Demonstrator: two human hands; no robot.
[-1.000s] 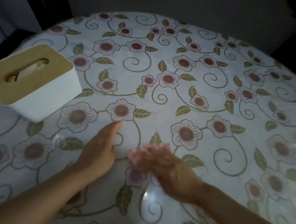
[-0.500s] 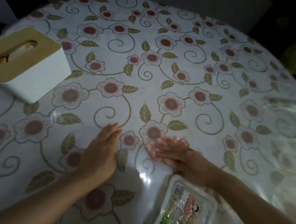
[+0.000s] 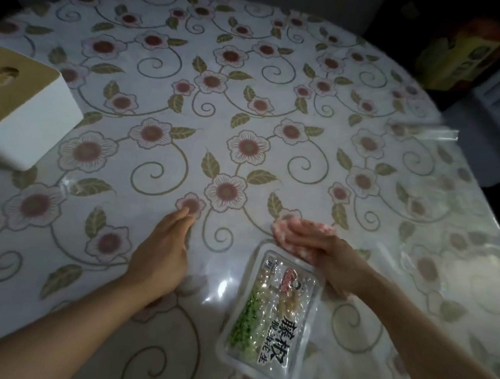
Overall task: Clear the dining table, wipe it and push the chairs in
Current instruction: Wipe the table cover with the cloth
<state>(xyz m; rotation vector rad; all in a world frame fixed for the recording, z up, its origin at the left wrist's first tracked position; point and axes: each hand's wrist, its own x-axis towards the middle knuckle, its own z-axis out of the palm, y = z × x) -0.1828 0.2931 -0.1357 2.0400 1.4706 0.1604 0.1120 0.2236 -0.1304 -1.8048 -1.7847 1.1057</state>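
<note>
From the head camera we look down on a round dining table [image 3: 281, 106] covered with a flowered cloth under a clear plastic sheet. Our left hand [image 3: 159, 257] lies flat on the cloth, palm down, fingers straight and close together, holding nothing. Our right hand [image 3: 325, 251] presses flat on a pink cloth [image 3: 284, 231], which shows past the fingertips and under the palm; the fingers are stretched out over it rather than curled round it.

Just beside that hand, near our edge of the table, lies a sealed clear plastic tray [image 3: 273, 317]. Inside it we see small green pieces along its left side and pale, beige pieces along the right, beneath a printed film with large dark characters. The far end of the tray touches or nearly touches the pink cloth; we cannot tell which.

At the far left stands a white tissue box [image 3: 26, 125] with a wooden lid; through the oval slot a bit of pale tissue shows. It stands well apart from both hands.
</note>
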